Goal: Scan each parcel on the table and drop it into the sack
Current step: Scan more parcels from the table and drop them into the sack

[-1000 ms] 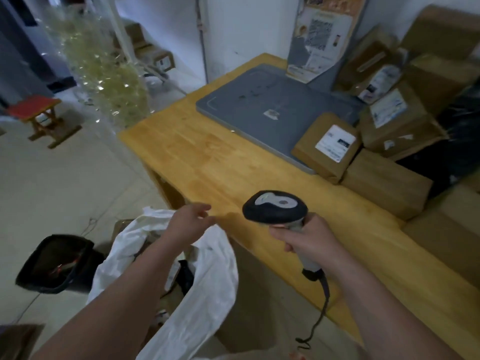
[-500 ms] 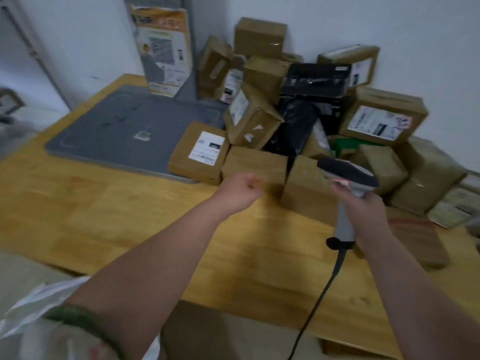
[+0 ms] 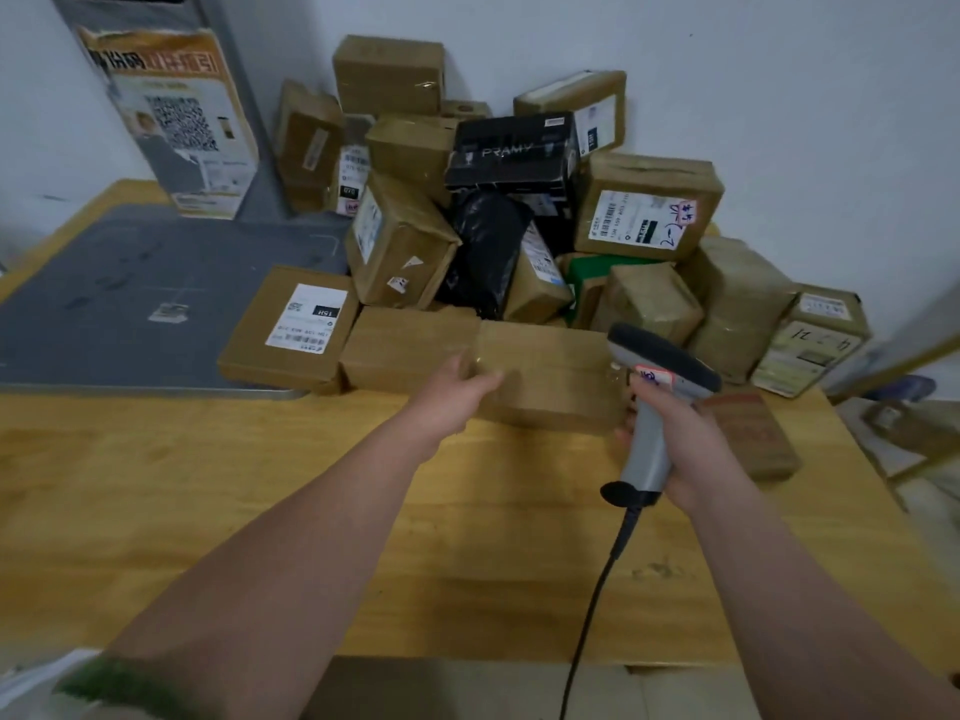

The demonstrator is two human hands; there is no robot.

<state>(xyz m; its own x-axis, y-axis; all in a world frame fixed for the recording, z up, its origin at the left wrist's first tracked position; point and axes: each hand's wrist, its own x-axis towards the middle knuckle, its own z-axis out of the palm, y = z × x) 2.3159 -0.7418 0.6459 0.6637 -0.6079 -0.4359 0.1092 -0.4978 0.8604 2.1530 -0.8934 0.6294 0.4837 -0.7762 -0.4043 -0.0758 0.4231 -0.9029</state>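
Peering bottom-left, I get only a white sliver of sack (image 3: 23,685), cut off. Stacked boxes (image 3: 644,210) crowd the far wall, grey pad (image 3: 130,298) at left. My right hand (image 3: 685,439) clamps the scanner (image 3: 660,371). My left hand (image 3: 452,394), fingers stretched, touches the plain brown parcel (image 3: 545,376), front of the pile on the counter (image 3: 260,485).

A plain white wall (image 3: 779,96) fills the top and right of the frame, softly lit. A pale wooden table (image 3: 208,511) spans the lower half, a grey mat (image 3: 130,283) on it at centre left, a postered grey column (image 3: 171,127) standing upper left
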